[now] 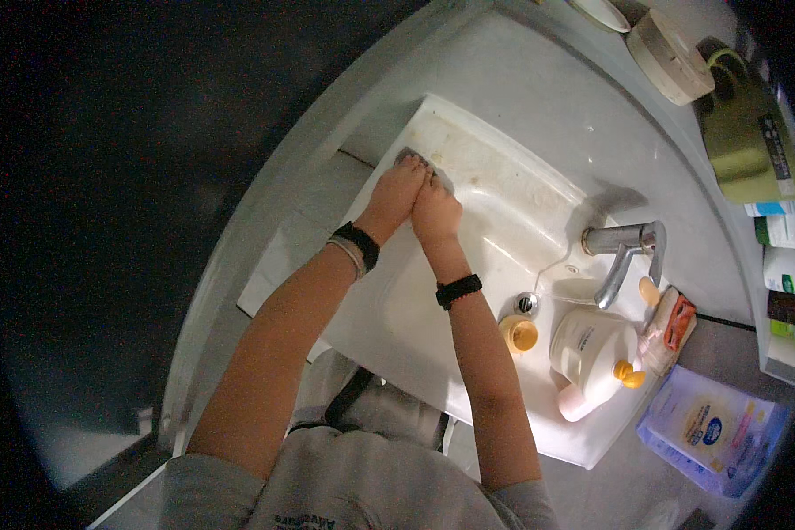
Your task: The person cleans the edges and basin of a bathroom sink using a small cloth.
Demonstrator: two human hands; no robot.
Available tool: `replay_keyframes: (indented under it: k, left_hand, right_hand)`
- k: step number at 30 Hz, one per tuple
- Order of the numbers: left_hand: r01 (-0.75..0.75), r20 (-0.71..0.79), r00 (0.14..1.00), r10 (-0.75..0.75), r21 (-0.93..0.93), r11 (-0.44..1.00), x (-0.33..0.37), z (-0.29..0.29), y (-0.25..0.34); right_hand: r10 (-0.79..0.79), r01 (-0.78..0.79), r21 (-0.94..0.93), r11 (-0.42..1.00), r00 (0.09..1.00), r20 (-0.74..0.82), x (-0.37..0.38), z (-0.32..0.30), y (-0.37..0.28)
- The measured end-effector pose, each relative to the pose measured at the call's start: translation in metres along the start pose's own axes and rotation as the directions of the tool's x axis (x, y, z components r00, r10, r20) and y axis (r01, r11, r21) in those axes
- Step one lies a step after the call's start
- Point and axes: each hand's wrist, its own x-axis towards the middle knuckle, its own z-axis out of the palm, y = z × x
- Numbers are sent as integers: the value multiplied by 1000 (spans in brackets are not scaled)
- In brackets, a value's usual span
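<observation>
Both hands meet at the far left part of a white washbasin (468,132), over its rim ledge. My left hand (396,199) is closed, its fingers pressed down on a dark grey, soft-looking pad or cloth (407,154). Right beside it and touching it, my right hand (436,214) is closed on the same grey piece, part of which shows past the fingers. Most of the piece is hidden, so its exact kind is unclear. Brownish marks (437,159) dot the ledge near the fingers. Each wrist wears a black band.
A chrome faucet (623,238) stands at the basin's right, near the drain (526,304). Close by are a yellow-orange jar (519,334), a white jug (592,353) with a yellow cap and a purple-white packet (711,430). A shelf at right bears a green container (751,141) and several bottles.
</observation>
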Motion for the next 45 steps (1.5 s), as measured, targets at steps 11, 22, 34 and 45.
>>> replay_keyframes:
  k: [11, 22, 34, 45]
  left_hand:
    - [151, 87, 986, -145, -74, 986, -12, 8, 11]
    - [79, 61, 995, -80, 17, 997, 9, 8, -4]
    - [68, 83, 994, -67, -4, 998, 15, 9, 1]
    - [75, 68, 995, -74, -17, 997, 14, 7, 8]
  right_hand:
    - [-90, 94, -46, 995, 994, 69, -12, -7, 10]
    - [-80, 79, 17, 997, 995, 55, 13, -6, 9]
    - [-29, 24, 80, 997, 998, 60, 14, -9, 13]
    - [-45, 44, 21, 999, 998, 40, 4, -14, 15]
